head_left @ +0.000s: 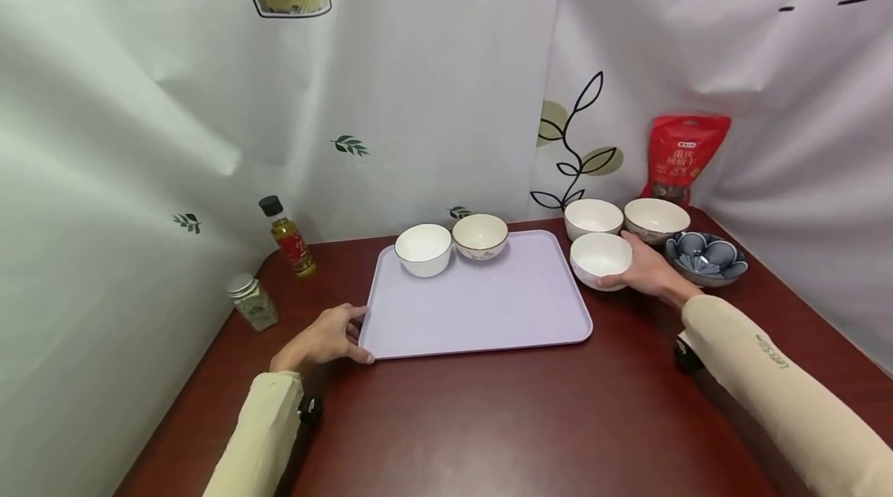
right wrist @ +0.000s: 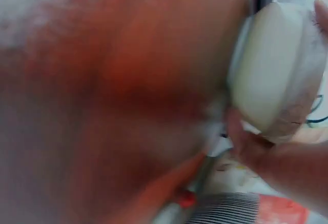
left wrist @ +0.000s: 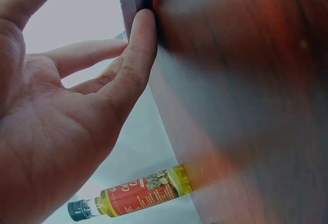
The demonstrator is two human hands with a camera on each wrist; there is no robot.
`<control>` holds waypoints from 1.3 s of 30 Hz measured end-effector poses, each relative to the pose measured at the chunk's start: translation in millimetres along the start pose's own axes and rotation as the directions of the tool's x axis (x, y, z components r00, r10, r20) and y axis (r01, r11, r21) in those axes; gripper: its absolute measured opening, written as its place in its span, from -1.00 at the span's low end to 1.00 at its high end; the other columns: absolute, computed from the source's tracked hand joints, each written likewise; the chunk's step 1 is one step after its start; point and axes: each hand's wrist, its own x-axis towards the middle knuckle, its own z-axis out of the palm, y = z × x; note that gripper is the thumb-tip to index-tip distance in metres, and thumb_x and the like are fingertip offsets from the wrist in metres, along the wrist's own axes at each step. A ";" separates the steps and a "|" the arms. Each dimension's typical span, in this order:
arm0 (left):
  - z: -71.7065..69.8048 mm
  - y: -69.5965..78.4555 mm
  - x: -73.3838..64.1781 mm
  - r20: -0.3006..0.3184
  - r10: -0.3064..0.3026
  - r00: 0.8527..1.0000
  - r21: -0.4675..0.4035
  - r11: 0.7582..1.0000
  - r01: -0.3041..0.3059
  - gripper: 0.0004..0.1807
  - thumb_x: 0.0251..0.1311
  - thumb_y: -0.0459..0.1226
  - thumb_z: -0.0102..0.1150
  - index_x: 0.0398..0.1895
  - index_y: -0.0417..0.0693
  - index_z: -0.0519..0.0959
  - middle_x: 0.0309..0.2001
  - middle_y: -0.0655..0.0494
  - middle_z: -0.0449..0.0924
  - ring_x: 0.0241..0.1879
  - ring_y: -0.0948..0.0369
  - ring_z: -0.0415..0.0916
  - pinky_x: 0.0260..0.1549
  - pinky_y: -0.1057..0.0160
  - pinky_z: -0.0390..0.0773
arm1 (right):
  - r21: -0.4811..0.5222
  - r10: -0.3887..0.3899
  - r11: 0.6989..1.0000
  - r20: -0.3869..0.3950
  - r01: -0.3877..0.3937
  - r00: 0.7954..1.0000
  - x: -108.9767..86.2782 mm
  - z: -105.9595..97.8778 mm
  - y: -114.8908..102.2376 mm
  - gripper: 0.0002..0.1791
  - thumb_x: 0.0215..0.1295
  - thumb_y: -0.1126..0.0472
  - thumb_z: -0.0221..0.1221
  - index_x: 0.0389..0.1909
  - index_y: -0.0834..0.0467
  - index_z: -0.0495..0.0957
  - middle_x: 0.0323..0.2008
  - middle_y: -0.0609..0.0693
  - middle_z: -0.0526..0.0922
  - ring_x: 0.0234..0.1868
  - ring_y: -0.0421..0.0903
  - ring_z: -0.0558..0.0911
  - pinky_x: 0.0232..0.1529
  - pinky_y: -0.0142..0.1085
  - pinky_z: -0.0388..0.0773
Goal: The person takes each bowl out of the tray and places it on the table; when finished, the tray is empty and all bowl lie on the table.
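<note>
My right hand [head_left: 647,268] grips a white bowl [head_left: 596,255] by its right side, just off the tray's right edge. In the right wrist view the fingers and thumb lie around this bowl [right wrist: 269,65], and that picture is blurred. A pale lilac tray [head_left: 474,311] lies on the table, with two white bowls, the left one [head_left: 425,260] and the right one [head_left: 481,237], side by side at its back. At the tray's front left corner, my left hand [head_left: 328,336] rests its fingers and thumb against the rim. Its fingers [left wrist: 138,65] look mostly straight in the left wrist view.
Behind the gripped bowl stand two more white bowls, one [head_left: 593,216] nearer the tray and one [head_left: 656,219] farther right. Blue patterned dishes [head_left: 706,258] sit right of my right hand. A red bag [head_left: 687,156] stands behind. An oil bottle [head_left: 289,239] and a spice jar [head_left: 253,303] stand at left.
</note>
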 end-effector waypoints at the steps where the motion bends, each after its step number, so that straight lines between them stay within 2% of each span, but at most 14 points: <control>1: 1.0 -0.3 -0.2 -0.001 0.000 1.000 0.004 1.000 0.001 0.08 -0.23 -0.30 0.66 0.38 -0.54 0.27 0.02 -0.27 0.52 -0.15 0.07 0.63 -0.14 0.10 0.71 | -0.031 -0.009 0.999 -0.007 0.009 1.000 -1.2 -0.8 -2.0 0.27 -0.04 -0.02 0.53 0.49 0.47 -0.04 0.27 0.50 0.33 0.23 0.38 0.41 0.30 0.23 0.32; 4: 3.9 -0.2 -1.6 -0.007 -0.013 1.000 0.003 1.000 0.013 0.07 -0.24 -0.30 0.66 0.38 -0.53 0.29 0.00 -0.23 0.53 -0.15 0.09 0.63 -0.13 0.10 0.71 | -0.179 -0.044 0.983 -0.045 0.036 0.998 -7.2 -5.2 -15.6 0.30 -0.07 -0.07 0.53 0.48 0.49 -0.02 0.26 0.57 0.31 0.22 0.46 0.38 0.26 0.30 0.34; 8: 4.5 1.0 -2.5 -0.016 -0.011 1.000 -0.001 1.000 0.011 0.07 -0.25 -0.32 0.67 0.38 -0.53 0.29 -0.01 -0.24 0.55 -0.16 0.08 0.63 -0.15 0.10 0.71 | -0.407 -0.151 0.908 -0.101 0.098 0.983 -12.6 -6.1 -50.4 0.01 -0.01 -0.06 0.47 0.34 0.45 0.29 0.14 0.53 0.46 0.09 0.48 0.49 0.05 0.30 0.50; 10: 3.9 1.3 -2.4 -0.018 -0.011 1.000 0.000 1.000 0.011 0.07 -0.25 -0.31 0.67 0.38 -0.53 0.29 0.00 -0.24 0.56 -0.16 0.09 0.63 -0.14 0.10 0.71 | -0.450 -0.219 0.880 -0.102 0.152 0.970 -8.0 -0.4 -69.5 -0.15 0.06 -0.01 0.43 0.27 0.41 0.39 0.08 0.47 0.54 0.05 0.42 0.55 0.00 0.26 0.55; 11: 3.0 1.6 -2.5 -0.016 -0.004 1.000 0.006 1.000 0.004 0.07 -0.24 -0.31 0.67 0.37 -0.54 0.29 -0.01 -0.25 0.55 -0.16 0.08 0.63 -0.15 0.09 0.71 | -0.439 -0.249 0.879 -0.093 0.185 0.964 -2.6 4.5 -78.6 -0.21 0.09 0.01 0.41 0.25 0.39 0.42 0.06 0.43 0.57 0.04 0.39 0.58 0.00 0.23 0.56; 12: 2.4 1.4 -2.4 -0.017 -0.009 1.000 0.004 1.000 0.009 0.07 -0.24 -0.31 0.67 0.38 -0.53 0.29 0.00 -0.26 0.55 -0.15 0.08 0.64 -0.14 0.09 0.71 | -0.412 -0.272 0.885 -0.080 0.217 0.959 4.7 10.3 -87.1 -0.25 0.12 0.04 0.39 0.24 0.38 0.43 0.05 0.41 0.59 0.04 0.36 0.60 0.02 0.20 0.56; 14: 0.2 2.1 -2.0 -0.021 -0.014 1.000 0.010 1.000 0.015 0.07 -0.23 -0.30 0.66 0.39 -0.51 0.29 0.02 -0.25 0.54 -0.14 0.08 0.64 -0.12 0.09 0.71 | -0.302 -0.279 0.918 -0.034 0.256 0.960 23.3 23.5 -103.1 -0.25 0.18 0.06 0.36 0.30 0.38 0.38 0.09 0.39 0.60 0.10 0.32 0.61 0.11 0.15 0.55; 16: -2.6 2.9 -1.5 -0.024 -0.011 1.000 0.024 1.000 0.011 0.07 -0.22 -0.29 0.66 0.39 -0.51 0.29 0.03 -0.26 0.53 -0.13 0.07 0.64 -0.11 0.09 0.71 | -0.161 -0.261 0.952 0.010 0.259 0.965 44.6 38.8 -115.8 -0.19 0.21 0.07 0.35 0.37 0.39 0.29 0.14 0.40 0.58 0.16 0.30 0.60 0.19 0.11 0.53; 19: -4.7 4.0 -0.8 -0.029 -0.017 0.999 0.031 0.999 0.018 0.06 -0.22 -0.31 0.66 0.39 -0.51 0.29 0.03 -0.27 0.52 -0.12 0.05 0.64 -0.10 0.08 0.71 | -0.006 -0.186 0.983 0.024 0.186 0.982 72.9 63.5 -126.3 -0.07 0.24 0.02 0.35 0.48 0.36 0.15 0.30 0.39 0.46 0.29 0.28 0.52 0.32 0.07 0.47; 22: -1.8 4.6 -0.8 -0.025 -0.012 1.000 0.040 0.999 0.013 0.05 -0.23 -0.31 0.66 0.37 -0.52 0.30 0.03 -0.28 0.53 -0.13 0.04 0.64 -0.12 0.08 0.70 | 0.076 -0.119 0.990 -0.016 0.120 0.993 91.7 85.9 -126.0 0.03 0.19 -0.01 0.39 0.52 0.34 0.07 0.42 0.36 0.32 0.42 0.27 0.37 0.45 0.08 0.31; 25: 6.7 5.0 -0.8 -0.015 -0.031 0.999 0.024 0.999 0.031 0.05 -0.24 -0.30 0.67 0.37 -0.49 0.32 0.04 -0.26 0.54 -0.14 0.07 0.63 -0.12 0.10 0.70 | 0.162 -0.037 0.986 -0.032 0.041 0.999 100.1 104.4 -119.9 0.15 0.10 -0.01 0.45 0.55 0.30 0.00 0.51 0.33 0.16 0.52 0.28 0.21 0.53 0.10 0.16; 30: 15.8 3.9 0.4 -0.004 -0.025 1.000 0.015 1.000 0.025 0.05 -0.24 -0.31 0.67 0.37 -0.49 0.33 0.01 -0.22 0.56 -0.16 0.10 0.63 -0.15 0.12 0.70 | 0.338 0.071 0.939 0.002 -0.067 0.998 103.9 125.9 -112.3 0.25 0.01 0.06 0.51 0.59 0.23 -0.09 0.55 0.30 0.10 0.53 0.24 0.21 0.56 0.06 0.13; 34: 12.5 3.5 -0.4 -0.022 -0.009 1.000 0.012 1.000 0.009 0.05 -0.25 -0.33 0.66 0.37 -0.50 0.31 0.01 -0.23 0.56 -0.15 0.07 0.64 -0.14 0.09 0.70 | 0.413 0.076 0.908 -0.014 -0.064 0.997 107.3 134.5 -115.6 0.29 -0.05 0.15 0.54 0.60 0.20 -0.10 0.53 0.29 0.14 0.50 0.22 0.26 0.55 0.06 0.16; 39: 7.2 2.5 -3.1 -0.028 -0.013 1.000 0.009 1.000 0.014 0.06 -0.25 -0.32 0.66 0.38 -0.50 0.31 0.02 -0.24 0.55 -0.15 0.07 0.64 -0.13 0.08 0.71 | 0.433 0.075 0.900 -0.029 -0.055 0.997 113.0 138.0 -121.5 0.37 -0.17 0.25 0.58 0.61 0.19 -0.13 0.52 0.28 0.17 0.50 0.22 0.26 0.55 0.05 0.15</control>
